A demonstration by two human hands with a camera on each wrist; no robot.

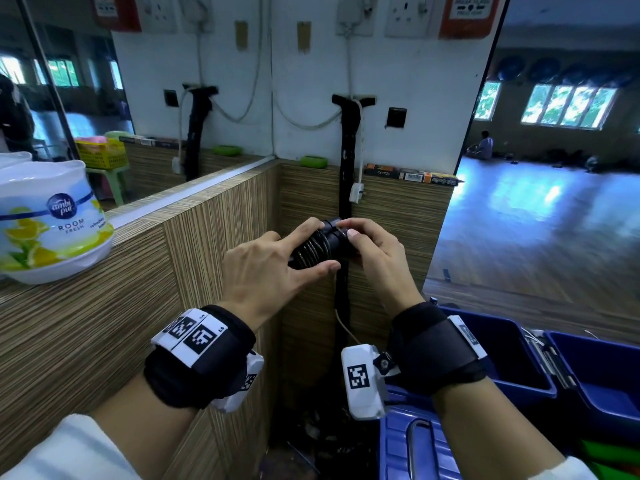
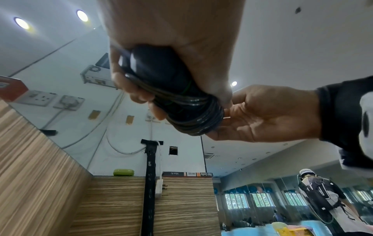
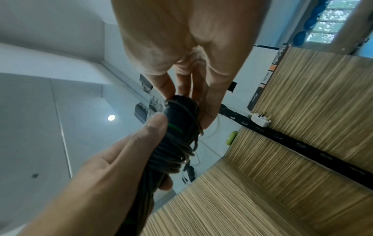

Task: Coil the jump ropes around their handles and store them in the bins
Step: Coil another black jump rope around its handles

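Black handles (image 1: 320, 245) wrapped w/ shiny rope coils (image 1: 311, 252)

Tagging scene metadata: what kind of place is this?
Likely a gym or dance studio: large wall mirror, open wooden floor, exercise balls racked above the windows. Both hands hold a coiled jump rope near blue bins.

We face a corner clad low in striped wood panelling (image 1: 214, 258), white wall (image 1: 415, 81) above it carrying sockets (image 1: 407, 15). A black strip (image 1: 346, 161) runs down the panelling. Left of the panelling, a mirror (image 1: 69, 98); right of it, a glossy wooden floor (image 1: 519, 237) beneath bright windows (image 1: 568, 107).
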